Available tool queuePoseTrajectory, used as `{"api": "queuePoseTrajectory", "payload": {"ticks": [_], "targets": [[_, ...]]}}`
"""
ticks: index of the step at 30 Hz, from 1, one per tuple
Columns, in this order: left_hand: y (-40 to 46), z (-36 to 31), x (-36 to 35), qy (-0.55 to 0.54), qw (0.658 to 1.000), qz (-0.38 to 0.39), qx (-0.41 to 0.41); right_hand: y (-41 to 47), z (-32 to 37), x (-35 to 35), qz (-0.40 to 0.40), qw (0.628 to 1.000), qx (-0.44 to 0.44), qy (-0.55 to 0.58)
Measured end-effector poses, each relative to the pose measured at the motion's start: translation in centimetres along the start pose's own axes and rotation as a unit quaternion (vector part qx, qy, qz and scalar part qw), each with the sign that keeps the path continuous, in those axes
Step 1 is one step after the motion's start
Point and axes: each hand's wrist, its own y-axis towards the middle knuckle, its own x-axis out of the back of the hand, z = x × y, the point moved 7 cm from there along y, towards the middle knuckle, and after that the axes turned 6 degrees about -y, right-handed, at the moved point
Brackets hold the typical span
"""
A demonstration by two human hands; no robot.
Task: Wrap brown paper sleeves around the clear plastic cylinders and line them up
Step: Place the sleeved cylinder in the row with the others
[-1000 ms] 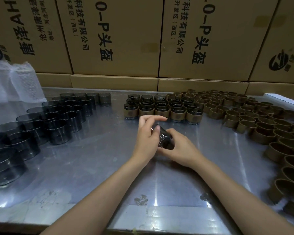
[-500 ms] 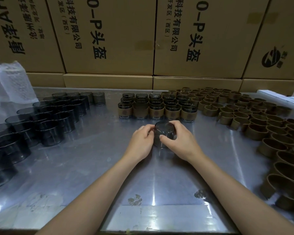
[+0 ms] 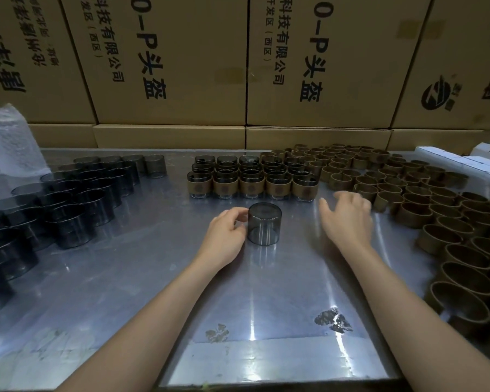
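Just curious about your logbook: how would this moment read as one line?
left hand: holds smoky clear plastic cylinder upright | right hand: open, near brown paper sleeves

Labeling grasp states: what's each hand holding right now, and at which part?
Left hand holds the bare smoky plastic cylinder, standing on the metal table, by its left side wall near the top rim. Right hand is open, holding nothing.
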Motion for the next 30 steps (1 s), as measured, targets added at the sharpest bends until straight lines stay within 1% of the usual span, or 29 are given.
{"api": "queuePoseTrajectory", "payload": {"ticks": [2, 4, 8, 12, 17, 24, 28, 30], "targets": [[0.0, 0.0, -0.1, 0.001, 1.0, 0.002, -0.002, 1.0, -2.0, -0.5, 0.02, 0.998, -0.048, -0.045], [0.0, 0.1, -0.1, 0.001, 1.0, 0.001, -0.002, 1.7, -3.2, -0.9, 0.034, 0.993, -0.095, -0.06], [0.1, 0.1, 0.0, 0.007, 1.0, 0.002, -0.006, 3.1, -3.8, -1.7, 0.06, 0.981, -0.155, -0.096], [0.1, 0.2, 0.1, 0.016, 1.0, 0.007, -0.009, 4.2, -4.5, -2.0, 0.065, 0.972, -0.189, -0.12], [0.4, 0.5, 0.1, 0.018, 1.0, 0.008, -0.013, 4.7, -5.2, -2.0, 0.055, 0.967, -0.22, -0.117], [0.9, 0.7, -0.1, 0.015, 1.0, 0.0, -0.007, 4.3, -4.9, -1.2, 0.004, 0.976, -0.206, -0.076], [1.0, 0.8, -0.1, 0.017, 1.0, 0.001, 0.002, 2.9, -3.8, 0.0, -0.056, 0.988, -0.142, -0.031], [0.9, 0.7, -0.1, 0.016, 1.0, -0.001, 0.001, 1.9, -2.8, 0.5, -0.091, 0.99, -0.098, 0.033]]}}
